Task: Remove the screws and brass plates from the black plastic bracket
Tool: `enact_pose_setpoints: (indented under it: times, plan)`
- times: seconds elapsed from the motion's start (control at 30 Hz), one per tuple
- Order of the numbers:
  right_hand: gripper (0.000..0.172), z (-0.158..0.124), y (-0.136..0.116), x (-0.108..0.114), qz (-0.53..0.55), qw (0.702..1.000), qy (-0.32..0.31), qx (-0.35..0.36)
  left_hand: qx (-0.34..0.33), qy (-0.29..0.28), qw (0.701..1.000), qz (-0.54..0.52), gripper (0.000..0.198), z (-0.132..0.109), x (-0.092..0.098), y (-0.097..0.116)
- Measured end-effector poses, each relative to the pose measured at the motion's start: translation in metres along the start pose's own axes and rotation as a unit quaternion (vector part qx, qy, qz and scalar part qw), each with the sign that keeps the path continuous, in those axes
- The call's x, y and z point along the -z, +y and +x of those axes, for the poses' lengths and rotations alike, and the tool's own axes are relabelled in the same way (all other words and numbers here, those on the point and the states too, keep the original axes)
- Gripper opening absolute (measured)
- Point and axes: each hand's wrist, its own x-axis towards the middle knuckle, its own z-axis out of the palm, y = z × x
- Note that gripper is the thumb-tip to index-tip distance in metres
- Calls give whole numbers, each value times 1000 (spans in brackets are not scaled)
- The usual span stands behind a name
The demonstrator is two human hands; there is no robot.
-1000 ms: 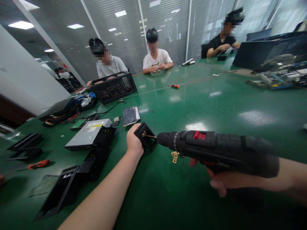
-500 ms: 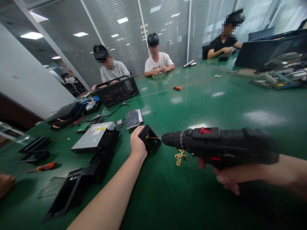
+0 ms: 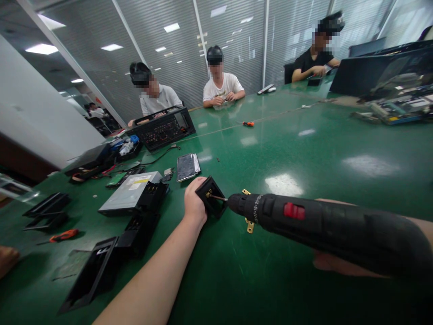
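Observation:
My left hand [image 3: 195, 201] is closed around the far-left side of a small black plastic frame [image 3: 216, 208], tilted up off the green table. Inside the frame sits a brass-coloured piece [image 3: 209, 194]. My right hand [image 3: 345, 264] grips a black cordless drill [image 3: 314, 221] with a red switch on top; its body hides most of the fingers. From the chuck a thin bit [image 3: 219, 197] reaches into the frame, its tip at the brass piece. Several brass plates [image 3: 249, 225] lie on the table, partly behind the drill.
Left of my arm lie a silver optical drive [image 3: 130, 194], black plastic housings [image 3: 89, 273] and an orange screwdriver [image 3: 64, 235]. A black computer case [image 3: 164, 128] stands farther back. Another person's hand [image 3: 8, 261] rests at the left edge. Three people [image 3: 223, 88] sit across the table.
The drill's rear has swung toward me and its top has rolled into view, covering more of the brass plates. My left hand and the frame have hardly moved.

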Motion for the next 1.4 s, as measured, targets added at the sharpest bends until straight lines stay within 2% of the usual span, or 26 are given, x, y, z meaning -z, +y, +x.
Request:
enact_pose_setpoints:
  times: [0.07, 0.13, 0.23, 0.33, 0.5, 0.6, 0.87, 1.17, 1.4]
  plan:
    - [20, -1, -10, -5, 21, 997, -6, -75, -10, 3, 1000, -4, 23, 1, 2, -1]
    - [29, -1, -21, -9, 91, 981, -18, -169, -19, 12, 1000, -9, 24, 1, 3, -1]
    - [36, 3, -34, -10, 156, 963, -23, -219, -24, 21, 999, -11, 23, -1, 4, 0]
    - [34, 7, -30, -7, 169, 966, -37, -191, -19, 21, 1000, -12, 22, -2, 4, 0]
    - [36, 9, -1, -4, 189, 971, -100, -109, -17, 18, 999, -25, 25, 0, 5, -1]
    - [36, 8, 8, -3, 193, 971, -100, -97, -8, 19, 999, -27, 26, 1, 4, -3]
    - [36, 11, 8, -5, 221, 966, -117, -66, -12, 24, 999, -36, 23, 0, 3, -3]
    - [35, 8, 13, -8, 254, 960, -103, -48, 1, 38, 999, -23, 25, -1, 1, 0]
    - [34, 8, 17, -9, 219, 968, -111, -44, 14, 41, 999, -19, 23, 2, -1, 0]
